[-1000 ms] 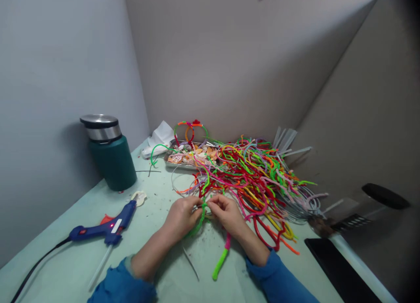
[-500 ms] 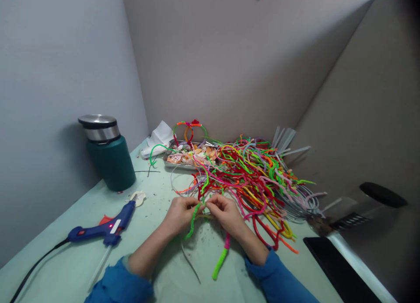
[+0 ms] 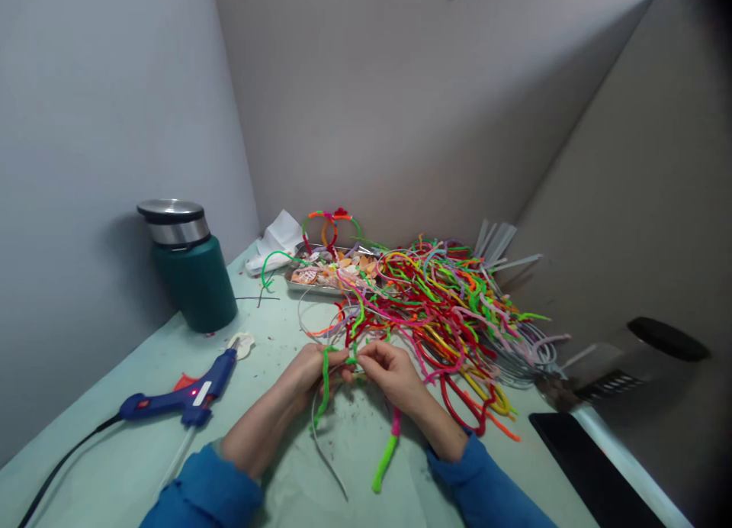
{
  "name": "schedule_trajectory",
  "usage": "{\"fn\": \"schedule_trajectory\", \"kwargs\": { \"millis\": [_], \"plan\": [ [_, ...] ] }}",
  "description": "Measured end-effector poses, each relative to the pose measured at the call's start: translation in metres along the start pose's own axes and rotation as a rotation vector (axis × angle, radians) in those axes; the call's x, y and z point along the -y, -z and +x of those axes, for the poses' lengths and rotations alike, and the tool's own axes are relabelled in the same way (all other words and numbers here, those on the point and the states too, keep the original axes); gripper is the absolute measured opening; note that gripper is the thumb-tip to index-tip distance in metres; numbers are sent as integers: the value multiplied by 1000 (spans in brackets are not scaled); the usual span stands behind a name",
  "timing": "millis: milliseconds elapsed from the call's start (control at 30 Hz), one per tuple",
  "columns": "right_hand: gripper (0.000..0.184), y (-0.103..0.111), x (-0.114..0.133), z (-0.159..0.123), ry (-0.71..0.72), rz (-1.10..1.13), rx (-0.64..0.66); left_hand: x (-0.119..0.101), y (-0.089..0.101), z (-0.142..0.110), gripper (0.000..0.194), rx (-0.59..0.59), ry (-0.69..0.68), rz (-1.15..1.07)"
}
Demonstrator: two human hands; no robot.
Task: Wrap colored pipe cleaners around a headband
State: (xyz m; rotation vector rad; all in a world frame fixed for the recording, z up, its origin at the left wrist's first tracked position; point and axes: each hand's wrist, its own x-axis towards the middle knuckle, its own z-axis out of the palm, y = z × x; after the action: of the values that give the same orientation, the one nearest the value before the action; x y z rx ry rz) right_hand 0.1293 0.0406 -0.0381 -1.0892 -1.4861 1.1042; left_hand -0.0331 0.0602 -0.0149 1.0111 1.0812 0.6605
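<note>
Close together over the table's middle, both my hands work on a green pipe cleaner [image 3: 325, 391]. My left hand [image 3: 306, 369] has its fingers closed on the pipe cleaner and a thin grey band [image 3: 329, 463], whose bare end curves down toward me. The pipe cleaner's loose length hangs over the left fingers. With thumb and forefinger, my right hand [image 3: 394, 371] pinches the green pipe cleaner near the band. Below the right hand a pink and bright green fuzzy-wrapped end [image 3: 385, 465] sticks out; whether it belongs to the same band is hidden.
Tangled coloured pipe cleaners [image 3: 446, 307] heap up behind my right hand. A metal tray [image 3: 320, 290] of small decorations stands at the back, two wrapped hoops [image 3: 332, 230] by it. At left are a blue glue gun [image 3: 194, 397] and a green bottle [image 3: 194, 284]; a black slab [image 3: 595, 467] lies right.
The green pipe cleaner's loose length has swung left, now over my left fingers. My left hand has turned slightly, and more of the grey band shows beneath it. My right hand is almost unmoved.
</note>
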Motion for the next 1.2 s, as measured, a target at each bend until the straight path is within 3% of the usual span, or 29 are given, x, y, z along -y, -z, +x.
{"fn": "schedule_trajectory", "kwargs": {
  "millis": [300, 467, 633, 700, 867, 1200],
  "plan": [
    [13, -1, 0, 0, 11, 38, 30, 4, 3, 3, 38, 90, 48, -89],
    [13, 0, 1, 1, 5, 18, 5, 0, -2, 1, 53, -30, -11, 10],
    [14, 2, 0, 3, -40, 39, -29, 3, 2, 8, 49, -246, -211, 99],
    [15, 1, 0, 3, -42, 43, -25, 4, 4, 11, 45, -241, -208, -15],
    [14, -1, 2, 2, -41, 50, -12, 2, 9, 14, 42, -121, -40, -211],
    [15, 3, 10, 1, -97, 32, 45, -7, 28, 12, 44, -336, -236, -48]
  ]
}}
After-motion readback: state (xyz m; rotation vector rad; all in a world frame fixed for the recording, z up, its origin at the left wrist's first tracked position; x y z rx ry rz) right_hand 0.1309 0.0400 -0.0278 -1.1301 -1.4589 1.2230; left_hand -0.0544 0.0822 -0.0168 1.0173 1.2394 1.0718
